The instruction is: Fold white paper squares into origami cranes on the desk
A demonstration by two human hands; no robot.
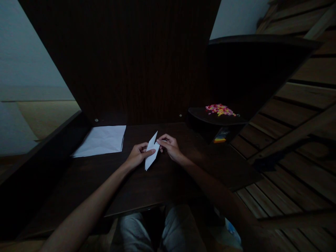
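A folded piece of white paper [150, 161] with pointed ends is held over the middle of the dark desk. My left hand [139, 153] grips its left side, the thumb lying across the front face. On the other side, my right hand [169, 145] pinches a small flap near the upper right edge between thumb and fingers. Some of the left fingers are hidden behind the paper. To the left, a stack of white paper sheets [102, 139] lies on the desk.
A rounded corner shelf [199, 113] at the right bears a heap of small pink, red and yellow pieces [220, 109]. Below it stands something with a colourful edge [220, 137]. A dark back panel [136, 70] rises behind the desk [126, 196]. Wooden slats [301, 115] lie to the right.
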